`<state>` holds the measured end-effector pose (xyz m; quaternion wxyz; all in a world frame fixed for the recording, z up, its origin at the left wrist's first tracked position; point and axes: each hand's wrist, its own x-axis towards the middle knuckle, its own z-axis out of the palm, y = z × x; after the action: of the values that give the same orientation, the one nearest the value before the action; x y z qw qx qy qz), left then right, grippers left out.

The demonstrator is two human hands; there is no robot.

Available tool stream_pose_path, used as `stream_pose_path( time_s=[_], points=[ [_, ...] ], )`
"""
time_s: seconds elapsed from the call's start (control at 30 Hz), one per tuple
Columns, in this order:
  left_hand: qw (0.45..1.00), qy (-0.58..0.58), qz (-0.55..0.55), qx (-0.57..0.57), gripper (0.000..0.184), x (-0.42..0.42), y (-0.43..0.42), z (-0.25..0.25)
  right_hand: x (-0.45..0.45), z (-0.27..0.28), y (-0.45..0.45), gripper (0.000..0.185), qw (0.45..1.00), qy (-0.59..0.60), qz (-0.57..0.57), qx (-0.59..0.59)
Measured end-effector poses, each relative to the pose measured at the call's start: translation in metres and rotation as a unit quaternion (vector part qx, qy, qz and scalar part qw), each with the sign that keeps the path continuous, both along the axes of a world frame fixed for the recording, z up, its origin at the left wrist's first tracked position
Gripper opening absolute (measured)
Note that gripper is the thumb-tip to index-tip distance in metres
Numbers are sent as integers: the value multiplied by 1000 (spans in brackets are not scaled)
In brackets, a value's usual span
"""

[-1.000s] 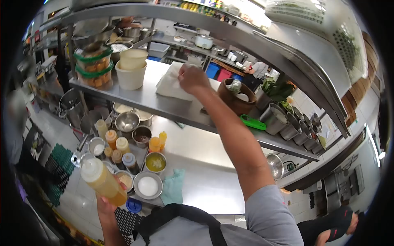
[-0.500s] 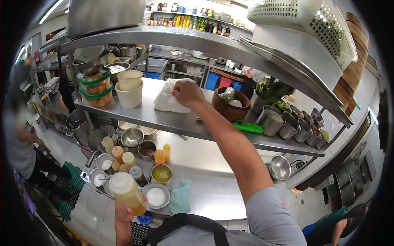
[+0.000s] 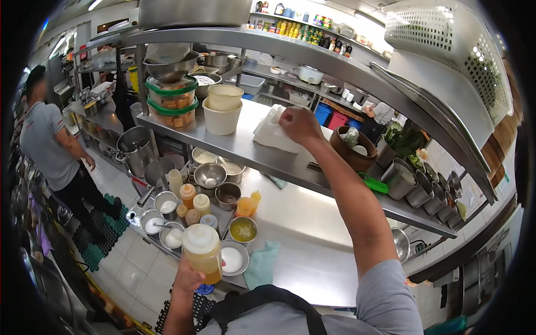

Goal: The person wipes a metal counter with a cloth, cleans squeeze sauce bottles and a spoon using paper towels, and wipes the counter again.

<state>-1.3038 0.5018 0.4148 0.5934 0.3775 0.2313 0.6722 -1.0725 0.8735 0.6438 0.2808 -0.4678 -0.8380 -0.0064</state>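
Observation:
My left hand (image 3: 188, 277) is wrapped round a large squeeze bottle (image 3: 202, 248) with a pale lid and yellow liquid in its lower part. It is held upright in front of a steel bowl of white powder or grains (image 3: 232, 258). On the raised steel shelf, my right hand (image 3: 301, 125) has its fingers closed on the top of white paper towels (image 3: 271, 134), which rise to a crumpled peak there. Left of the paper stand stacked cream tubs (image 3: 222, 120); to its right is a brown round pot (image 3: 353, 149).
Smaller squeeze bottles (image 3: 187, 194), a bowl of yellow-green liquid (image 3: 243, 229) and a teal cloth (image 3: 262, 264) are on the lower counter. A green-handled tool (image 3: 373, 183) and several steel containers (image 3: 402, 177) line the shelf. A person (image 3: 53, 139) stands at left.
The view has turned left, so the shelf and counter appear further right. Both hands keep their holds; the paper peak beside my right hand stands higher. The person at left shows more fully.

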Motion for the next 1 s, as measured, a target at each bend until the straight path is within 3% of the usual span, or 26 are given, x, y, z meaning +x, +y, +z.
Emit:
stream_pose_path(
  time_s=[0.1, 0.2, 0.33, 0.37, 0.43, 0.47, 0.5, 0.53, 0.57, 0.6, 0.67, 0.7, 0.73, 0.83, 0.87, 0.97, 1.0],
  points=[
    [1000, 15, 3, 11, 104, -1, 1, 3, 2, -9, 5, 25, 992, 53, 1, 113],
    [1000, 27, -6, 7, 102, -3, 1, -1, 6, -8, 3, 23, 990, 122, 3, 72],
    [999, 28, -20, -6, 103, -5, 6, -10, 20, -1, -2, 20, 965, 217, -34, 141],
    [1000, 21, -9, -8, 103, 0, 8, -9, 40, -15, 23, 27, 936, 351, 34, 6],
    [998, 48, 40, 6, 107, 8, 22, -21, 38, 3, -74, 37, 862, 466, 121, -160],
    [997, 57, 48, 1, 106, 14, 30, -18, 33, 9, -117, 34, 858, 435, 171, -215],
    [997, 70, 19, -3, 104, 21, 39, 5, 26, -1, -148, 32, 784, 487, 259, -286],
    [997, 71, 23, 2, 105, 30, 51, 10, 12, -12, -182, 29, 778, 486, 247, -312],
    [993, 106, 50, 3, 97, 45, 57, 37, 3, -25, -200, 31, 735, 492, 238, -401],
    [985, 151, 72, 30, 95, 56, 65, 52, -4, -53, -215, 44, 871, 323, 276, -247],
    [977, 204, 50, 24, 97, 71, 71, 79, -13, -61, -236, 55, 829, 417, 316, -199],
    [972, 230, 34, 21, 97, 78, 74, 86, -12, -56, -246, 55, 773, 505, 281, -259],
    [964, 262, 36, 21, 98, 82, 80, 87, -4, -51, -243, 53, 781, 501, 271, -257],
    [977, 191, 82, 52, 99, 113, 86, 102, 12, -23, -234, 48, 780, 520, 248, -243],
    [926, 307, 170, 136, 92, 117, 87, 114, 16, -11, -232, 48, 769, 541, 251, -230],
    [885, 398, 223, 96, 87, 136, 91, 147, 23, 1, -226, 51, 730, 597, 275, -186],
    [869, 402, 254, 135, 83, 141, 95, 155, 24, 2, -225, 54, 715, 613, 289, -173]
  ],
)
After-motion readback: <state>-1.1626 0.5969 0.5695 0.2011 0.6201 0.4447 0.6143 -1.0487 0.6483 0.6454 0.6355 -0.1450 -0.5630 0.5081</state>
